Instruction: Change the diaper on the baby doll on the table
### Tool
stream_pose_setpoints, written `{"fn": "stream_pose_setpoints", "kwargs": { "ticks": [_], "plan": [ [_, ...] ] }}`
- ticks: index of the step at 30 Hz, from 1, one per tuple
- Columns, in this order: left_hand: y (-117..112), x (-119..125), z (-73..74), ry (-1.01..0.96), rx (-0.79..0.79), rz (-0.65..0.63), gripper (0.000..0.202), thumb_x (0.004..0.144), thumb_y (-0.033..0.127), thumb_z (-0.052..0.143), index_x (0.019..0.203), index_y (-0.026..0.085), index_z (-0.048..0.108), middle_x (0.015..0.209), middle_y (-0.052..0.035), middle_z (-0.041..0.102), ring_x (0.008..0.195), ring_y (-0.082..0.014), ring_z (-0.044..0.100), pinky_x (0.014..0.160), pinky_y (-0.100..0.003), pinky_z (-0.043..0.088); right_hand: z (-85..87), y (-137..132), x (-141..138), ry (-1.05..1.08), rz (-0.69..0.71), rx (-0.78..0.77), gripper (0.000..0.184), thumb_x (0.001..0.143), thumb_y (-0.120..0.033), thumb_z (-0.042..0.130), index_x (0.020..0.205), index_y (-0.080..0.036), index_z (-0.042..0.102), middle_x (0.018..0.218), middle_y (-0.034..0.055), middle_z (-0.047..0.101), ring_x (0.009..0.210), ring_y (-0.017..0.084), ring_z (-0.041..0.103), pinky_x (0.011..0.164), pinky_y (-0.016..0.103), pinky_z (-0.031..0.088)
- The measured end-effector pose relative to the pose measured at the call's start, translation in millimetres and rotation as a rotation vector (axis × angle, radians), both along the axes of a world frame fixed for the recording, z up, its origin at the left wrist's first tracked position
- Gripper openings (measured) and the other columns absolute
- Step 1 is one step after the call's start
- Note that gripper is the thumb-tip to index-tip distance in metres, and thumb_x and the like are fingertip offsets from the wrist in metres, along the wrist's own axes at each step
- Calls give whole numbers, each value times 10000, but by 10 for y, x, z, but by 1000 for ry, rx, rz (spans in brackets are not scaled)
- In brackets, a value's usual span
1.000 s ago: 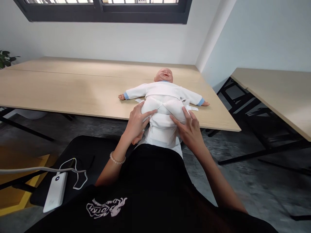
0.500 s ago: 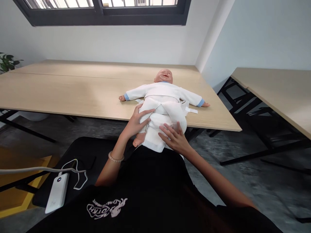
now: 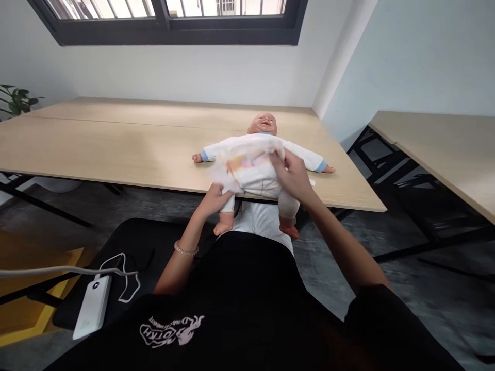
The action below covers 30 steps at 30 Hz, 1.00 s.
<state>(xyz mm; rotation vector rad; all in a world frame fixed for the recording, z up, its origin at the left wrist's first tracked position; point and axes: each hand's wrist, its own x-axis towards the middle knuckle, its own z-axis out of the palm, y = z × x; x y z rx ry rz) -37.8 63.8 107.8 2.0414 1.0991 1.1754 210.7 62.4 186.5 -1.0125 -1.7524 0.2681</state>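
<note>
A baby doll [image 3: 263,125] in a white top with blue cuffs lies on its back at the near edge of the wooden table [image 3: 116,149], its bare legs hanging over the edge. A white diaper [image 3: 247,165] with a pastel print is folded up over the doll's belly. My right hand [image 3: 291,174] pinches the diaper's top edge at the doll's waist. My left hand [image 3: 215,199] is closed around the doll's left leg just above the foot. A white cloth hangs below the doll between its legs.
A white power bank [image 3: 91,306] with a looped cable lies on a black surface at lower left. A second wooden table [image 3: 436,149] stands to the right. A plant [image 3: 15,100] sits at far left. A dark-framed window runs above.
The diaper's front flap has been lifted from between the doll's legs up over its belly. My right hand rose with it to the waist. My left hand slid down onto the leg.
</note>
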Motion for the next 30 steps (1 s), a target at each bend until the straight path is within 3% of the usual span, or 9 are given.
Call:
{"fn": "stream_pose_setpoints", "kwargs": {
  "ticks": [4,7,10,15,18,23,26,30],
  "plan": [
    [-68,14,39,47,56,17,463,995,447,609,1403,226,600,1487,-124,532,1475,-290,470,1283,-478,355,177,584,6,249,30,-262,526,1014,-675,529,755,-217,525,688,-2,507,626,165,476,604,290,410],
    [-119,54,103,119,73,16,469,1008,371,599,1463,261,560,1469,-105,516,1480,-276,452,1288,-467,343,108,835,45,361,-5,-487,455,986,-568,640,728,-205,551,669,-7,526,615,160,474,603,281,393],
    [-176,111,133,184,104,43,470,1016,339,587,1478,256,559,1478,-122,488,1497,-293,420,1285,-485,337,-11,872,98,418,-15,-622,342,966,-438,673,740,-199,578,691,-5,579,643,174,513,649,288,417],
    [-300,212,166,339,197,205,506,1023,412,596,1496,235,559,1533,-180,438,1511,-358,376,1242,-546,360,-97,796,182,258,-142,-614,313,974,-323,581,689,-204,529,647,-30,517,610,156,432,651,296,347],
    [-341,312,285,423,304,278,555,1048,493,545,1549,257,506,1619,-174,406,1553,-371,326,1245,-572,333,-97,789,215,103,-206,-543,344,965,-335,585,660,-218,478,646,-32,485,618,155,407,670,305,346],
    [-199,623,590,638,372,160,544,1086,541,436,1594,353,473,1723,-85,330,1616,-380,228,1275,-669,197,-84,782,222,-70,-419,-438,320,918,-404,670,731,-233,475,829,37,640,793,230,569,820,353,454],
    [-7,817,712,730,338,76,523,1096,521,417,1598,383,469,1729,-44,326,1622,-369,228,1289,-678,158,-71,755,217,-129,-464,-448,284,933,-437,664,813,-230,511,980,96,703,950,292,634,912,407,482],
    [247,955,827,799,274,22,557,1102,526,390,1639,377,402,1719,-27,349,1620,-370,237,1310,-656,120,-87,740,239,-168,-479,-456,268,971,-474,617,897,-225,551,1023,118,717,1014,323,653,946,437,488]
  ]
}}
